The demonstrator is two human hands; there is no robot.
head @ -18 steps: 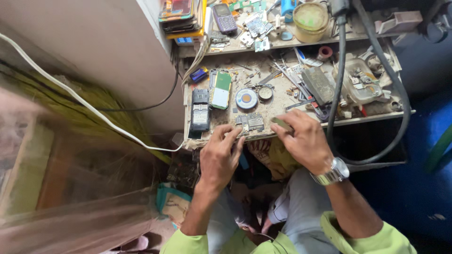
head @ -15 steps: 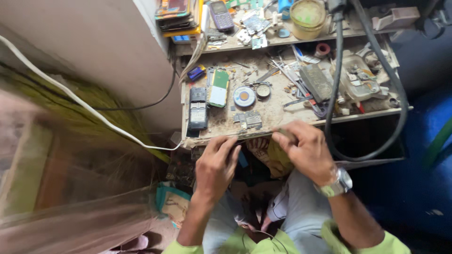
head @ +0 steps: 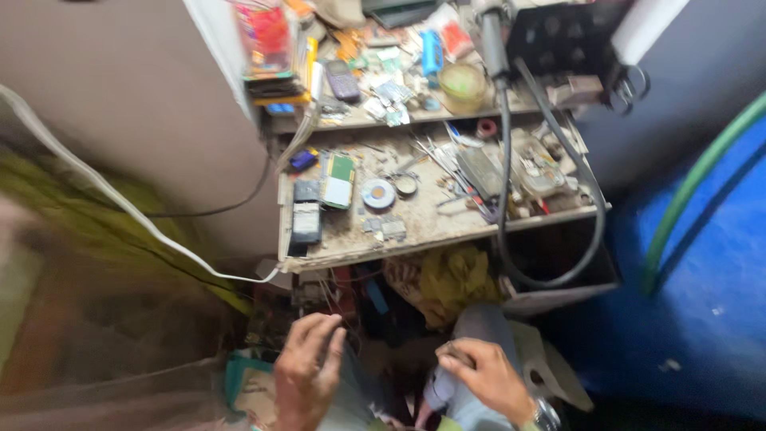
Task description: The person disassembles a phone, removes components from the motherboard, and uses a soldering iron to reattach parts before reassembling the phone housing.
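Observation:
My left hand (head: 309,369) hangs over my lap below the small workbench (head: 447,231), fingers curled and thumb close to the fingertips; blur hides whether anything is pinched there. My right hand (head: 485,373), with a metal wristwatch (head: 546,415), is beside it over my grey trouser knee (head: 479,323). Its thumb and fingers are closed on a small dark part (head: 453,351). Both hands are well short of the bench's front edge and touch nothing on it.
The bench top holds a dark phone (head: 306,214), a green-and-white board (head: 338,180), a round reel (head: 377,193), tweezers and loose parts. A thick black hose (head: 506,160) loops off its front. A white cable (head: 120,207) runs left. Yellow cloth (head: 451,278) lies beneath.
Both hands have come back from the bench's front edge down to my lap and moved apart. The view has tilted so the bench sits higher and farther off.

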